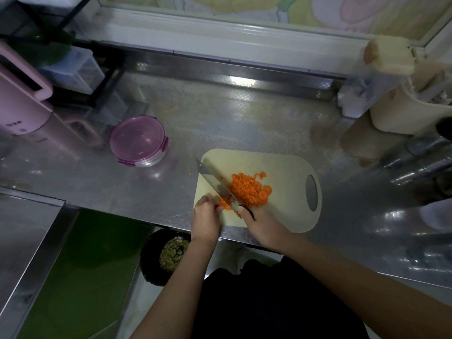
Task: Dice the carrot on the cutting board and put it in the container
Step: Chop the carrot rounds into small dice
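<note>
A cream cutting board (281, 167) lies on the steel counter. On it is a heap of diced carrot (244, 188) with a few round slices at its right edge. My right hand (261, 226) grips the handle of a cleaver (212, 179), whose blade slants across the board's left part. My left hand (205, 216) presses down a small uncut carrot piece (225, 203) just left of the blade. A round container with a purple lid (138, 140) stands closed on the counter, to the left of and beyond the board.
A pink appliance (22, 104) and clear drawers (78, 69) stand at the far left. A cream utensil holder (406, 111) is at the far right. Below the counter edge sits a black bin (156, 260) with scraps in it. A small carrot bit (190, 174) lies on the counter.
</note>
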